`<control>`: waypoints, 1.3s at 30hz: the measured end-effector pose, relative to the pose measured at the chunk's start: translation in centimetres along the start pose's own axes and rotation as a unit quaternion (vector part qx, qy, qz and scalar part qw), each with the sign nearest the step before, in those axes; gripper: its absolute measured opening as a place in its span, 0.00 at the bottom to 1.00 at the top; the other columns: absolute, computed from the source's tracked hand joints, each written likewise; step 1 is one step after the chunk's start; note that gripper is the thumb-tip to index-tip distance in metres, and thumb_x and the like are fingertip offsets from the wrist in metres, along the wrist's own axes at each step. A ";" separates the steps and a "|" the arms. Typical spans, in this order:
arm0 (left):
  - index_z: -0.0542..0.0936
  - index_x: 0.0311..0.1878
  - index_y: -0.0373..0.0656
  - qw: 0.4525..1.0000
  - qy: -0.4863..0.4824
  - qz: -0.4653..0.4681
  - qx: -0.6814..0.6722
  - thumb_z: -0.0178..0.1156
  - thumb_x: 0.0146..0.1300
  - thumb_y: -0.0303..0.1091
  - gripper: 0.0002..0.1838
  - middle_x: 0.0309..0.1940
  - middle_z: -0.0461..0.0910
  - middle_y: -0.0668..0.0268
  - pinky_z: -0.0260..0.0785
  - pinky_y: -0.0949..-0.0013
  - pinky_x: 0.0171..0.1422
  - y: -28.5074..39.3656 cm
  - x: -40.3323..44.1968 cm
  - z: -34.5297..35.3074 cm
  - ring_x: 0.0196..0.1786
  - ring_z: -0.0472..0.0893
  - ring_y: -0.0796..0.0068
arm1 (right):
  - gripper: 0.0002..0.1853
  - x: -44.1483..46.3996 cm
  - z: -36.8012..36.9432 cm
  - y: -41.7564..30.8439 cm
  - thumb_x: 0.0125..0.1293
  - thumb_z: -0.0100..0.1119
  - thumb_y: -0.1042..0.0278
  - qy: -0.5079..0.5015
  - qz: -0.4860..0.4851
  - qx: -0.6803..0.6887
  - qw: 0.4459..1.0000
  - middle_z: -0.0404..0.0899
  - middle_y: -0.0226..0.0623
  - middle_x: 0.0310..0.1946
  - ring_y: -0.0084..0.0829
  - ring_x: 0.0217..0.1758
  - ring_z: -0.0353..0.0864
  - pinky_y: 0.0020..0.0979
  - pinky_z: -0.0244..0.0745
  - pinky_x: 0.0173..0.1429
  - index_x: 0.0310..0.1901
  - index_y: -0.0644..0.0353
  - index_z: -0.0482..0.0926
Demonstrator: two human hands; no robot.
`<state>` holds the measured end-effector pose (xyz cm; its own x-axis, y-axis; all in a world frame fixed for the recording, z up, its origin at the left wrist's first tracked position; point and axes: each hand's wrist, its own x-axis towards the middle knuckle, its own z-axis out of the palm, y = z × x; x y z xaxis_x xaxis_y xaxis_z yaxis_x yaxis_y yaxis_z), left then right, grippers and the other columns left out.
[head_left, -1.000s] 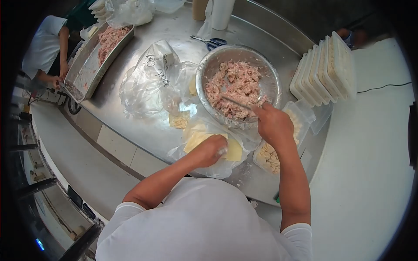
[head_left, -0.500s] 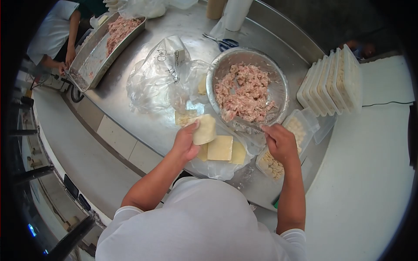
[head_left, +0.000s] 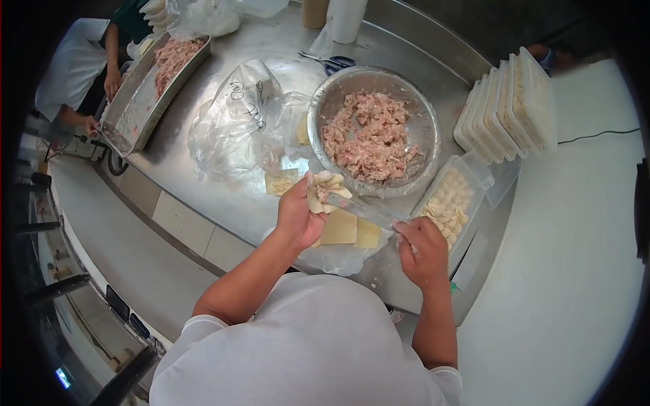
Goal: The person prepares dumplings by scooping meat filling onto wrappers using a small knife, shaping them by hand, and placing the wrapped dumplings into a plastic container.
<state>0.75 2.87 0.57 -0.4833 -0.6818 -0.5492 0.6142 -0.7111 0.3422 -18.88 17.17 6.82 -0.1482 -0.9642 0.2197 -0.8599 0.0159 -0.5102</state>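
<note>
My left hand (head_left: 298,215) is closed around a thin pale dough wrapper (head_left: 330,180), cupped and gathered, with a bit of minced meat on it. In my right hand (head_left: 424,252) I grip a flat spatula (head_left: 362,208), its blade reaching left so that its tip touches the wrapper and filling. Just below the blade lies a stack of square wrappers (head_left: 338,229) on a plastic sheet. Beyond my hands stands a metal bowl (head_left: 434,145) of pink minced meat (head_left: 371,139). To the right of it, a clear container (head_left: 451,197) holds several folded dumplings.
Stacked lidded containers (head_left: 509,108) stand at the right. A crumpled plastic bag (head_left: 233,118) lies left of the bowl, with blue-handled scissors (head_left: 335,63) behind. At far left, a co-worker's hand (head_left: 90,126) is by a metal tray (head_left: 139,145) of meat.
My right hand has drawn the spatula from the bowl's near edge down to the wrapper. Meat now sits on the wrapper, which my left hand has cupped. The view has shifted slightly.
</note>
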 end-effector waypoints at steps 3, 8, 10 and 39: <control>0.75 0.55 0.35 0.994 -0.074 -0.019 -0.075 0.44 0.80 0.44 0.20 0.50 0.80 0.55 0.76 0.54 0.60 -1.2 1.4 -2.2 0.53 0.81 0.58 | 0.16 0.5 1.9 0.3 0.53 0.62 0.80 -0.011 -0.020 0.002 1.000 0.76 0.37 0.33 0.40 0.36 0.79 0.40 0.76 0.39 0.44 0.54 0.87; 0.74 0.58 0.36 0.997 -0.003 0.071 -0.012 0.43 0.81 0.42 0.20 0.52 0.80 0.55 0.76 0.54 0.63 0.0 1.1 -3.0 0.55 0.81 0.59 | 0.14 3.0 -0.9 0.3 0.55 0.59 0.78 -0.059 -0.015 -0.097 0.993 0.76 0.37 0.34 0.40 0.39 0.80 0.42 0.78 0.40 0.42 0.54 0.86; 0.74 0.59 0.36 0.994 0.029 0.102 -0.026 0.44 0.80 0.41 0.18 0.51 0.80 0.55 0.77 0.55 0.61 0.5 1.1 -2.9 0.54 0.82 0.60 | 0.10 4.7 -1.1 1.1 0.57 0.56 0.75 -0.087 0.017 -0.247 0.965 0.77 0.39 0.34 0.42 0.39 0.80 0.42 0.79 0.41 0.39 0.55 0.85; 0.72 0.60 0.37 0.982 -0.183 0.017 -0.052 0.46 0.79 0.43 0.19 0.55 0.78 0.58 0.76 0.62 0.60 1.3 -2.5 4.2 0.49 0.81 0.66 | 0.13 0.4 -0.6 -0.3 0.56 0.64 0.80 0.036 -0.010 0.027 0.999 0.77 0.38 0.33 0.37 0.34 0.79 0.35 0.76 0.37 0.43 0.56 0.86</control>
<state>0.18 2.96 5.61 -0.6413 -0.7346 -0.2216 0.6849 -0.6782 0.2664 -18.99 16.90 7.60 -0.1678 -0.9430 0.2875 -0.8358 -0.0186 -0.5487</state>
